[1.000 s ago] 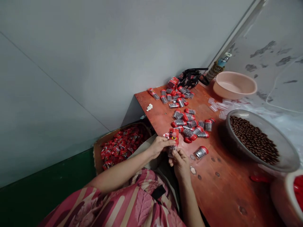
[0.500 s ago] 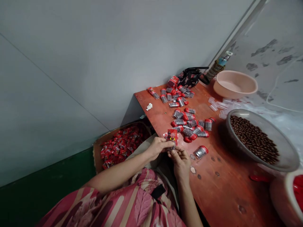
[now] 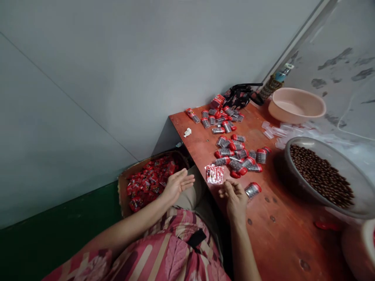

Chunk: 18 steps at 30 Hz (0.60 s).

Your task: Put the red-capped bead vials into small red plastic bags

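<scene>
My left hand is over my lap beside the carton. Its fingers are stretched out and it holds nothing. At the table's near edge, my right hand has loosely curled fingers with nothing visible in them. Just right of it lies a small clear jar with a red cap, dark content showing inside. Shiny red printed wrappers lie flat at the table edge, in front of the right fingers. Below the left hand, an open carton holds many small red packets.
Several filled red-capped jars lie heaped on the red table. To the right are a grey bowl of brown balls, clear empty containers and a pink basin. A dark bag lies against the wall.
The hands have parted. The red-wrapped jar they held is no longer in them. The left moved left toward the carton and opened; the right moved right toward the lone jar.
</scene>
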{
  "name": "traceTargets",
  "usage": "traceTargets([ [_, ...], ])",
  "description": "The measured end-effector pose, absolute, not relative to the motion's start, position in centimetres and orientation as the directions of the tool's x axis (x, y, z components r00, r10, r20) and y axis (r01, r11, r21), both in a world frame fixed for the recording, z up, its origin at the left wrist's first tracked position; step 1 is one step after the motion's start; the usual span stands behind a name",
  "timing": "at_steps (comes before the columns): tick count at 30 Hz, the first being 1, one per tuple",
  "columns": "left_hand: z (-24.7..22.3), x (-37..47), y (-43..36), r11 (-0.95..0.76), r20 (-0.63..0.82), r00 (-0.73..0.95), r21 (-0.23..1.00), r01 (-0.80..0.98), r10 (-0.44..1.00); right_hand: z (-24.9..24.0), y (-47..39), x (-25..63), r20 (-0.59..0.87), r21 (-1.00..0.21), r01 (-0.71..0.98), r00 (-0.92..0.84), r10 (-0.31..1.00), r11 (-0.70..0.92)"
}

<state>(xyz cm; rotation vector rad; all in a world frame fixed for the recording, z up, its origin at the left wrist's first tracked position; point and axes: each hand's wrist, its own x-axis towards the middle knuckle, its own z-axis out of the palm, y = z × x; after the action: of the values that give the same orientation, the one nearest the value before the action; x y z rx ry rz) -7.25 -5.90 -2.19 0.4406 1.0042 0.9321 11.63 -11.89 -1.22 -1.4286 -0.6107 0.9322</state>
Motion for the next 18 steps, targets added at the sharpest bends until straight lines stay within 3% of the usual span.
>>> traceTargets([
  [2, -2.1, -6.1, -5.7, 0.395, -0.351, 0.197, 0.88, -0.264, 0.915, -1.1, -11.9, 12.0, -0.158, -0.986, -0.136, 0.544, 0.824, -0.099],
  [4, -1.8, -4.5, -5.3, 0.057, -0.053, 0.256, 0.998, -0.009, 0.965, -1.1, -11.9, 12.1, -0.141, -0.989, -0.109, 0.547, 0.825, -0.097],
  [6, -1.7, -3.1, -4.8, -0.273, 0.182, 0.372, 0.94, 0.206, 0.91, -1.2, -12.0, 12.0, -0.136, -0.99, -0.095, 0.541, 0.83, -0.1],
  [8, -2.2, -2.2, -4.3, -0.441, 0.265, 0.447, 0.825, 0.353, 0.854, -1.3, -12.1, 11.9, -0.138, -0.99, -0.088, 0.528, 0.838, -0.108],
  [12, -3.8, -1.7, -3.8, -0.521, 0.294, 0.477, 0.716, 0.465, 0.828, -1.4, -12.1, 11.9, -0.145, -0.989, -0.058, 0.523, 0.84, -0.134],
  [18, -3.4, -1.9, -4.2, -0.476, 0.291, 0.453, 0.796, 0.374, 0.843, -0.8, -10.0, 12.0, -0.056, -0.994, 0.051, 0.55, 0.833, -0.1],
])
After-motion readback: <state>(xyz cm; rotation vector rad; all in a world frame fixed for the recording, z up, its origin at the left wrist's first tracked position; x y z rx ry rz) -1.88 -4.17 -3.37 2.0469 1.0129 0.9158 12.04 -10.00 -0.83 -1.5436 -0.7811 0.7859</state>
